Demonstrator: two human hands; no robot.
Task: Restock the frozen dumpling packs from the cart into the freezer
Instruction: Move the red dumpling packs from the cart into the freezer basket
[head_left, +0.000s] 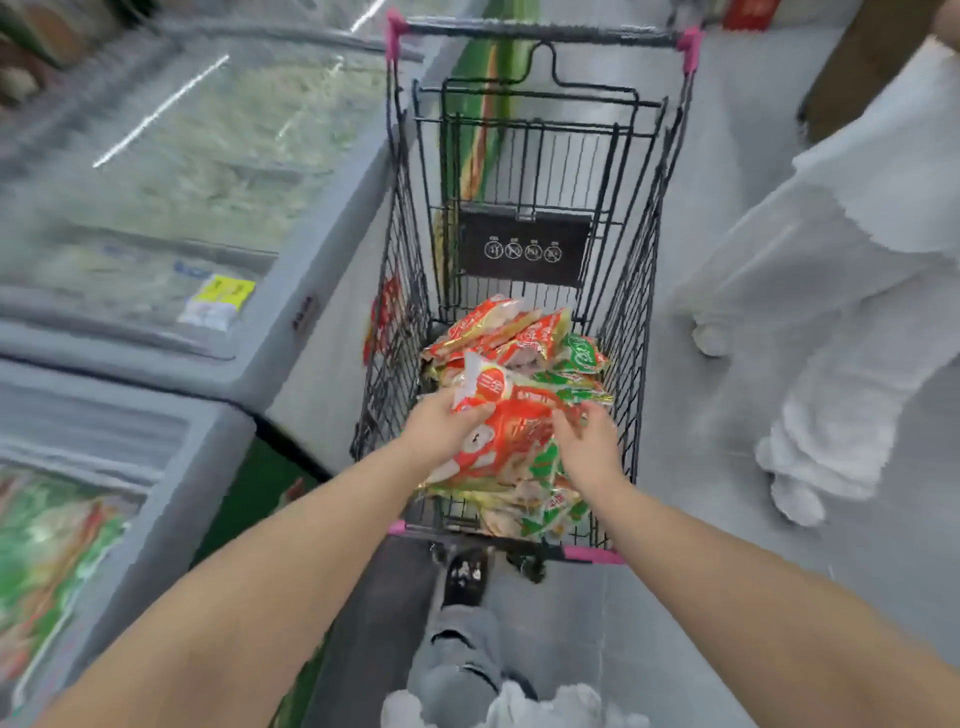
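Now | I see my left hand (441, 426) gripping the top red dumpling pack (511, 436) by its left edge | right hand (587, 441) curled round its right edge | pack atop the pile (519, 338) inside the cart (400, 260) | freezer (311, 249) just left of cart.

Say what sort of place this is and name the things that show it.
Probably a supermarket's frozen-food aisle: glass-lidded chest freezers line the left side, a wire shopping cart holds printed dumpling packs, and a yellow price tag sits on one freezer lid.
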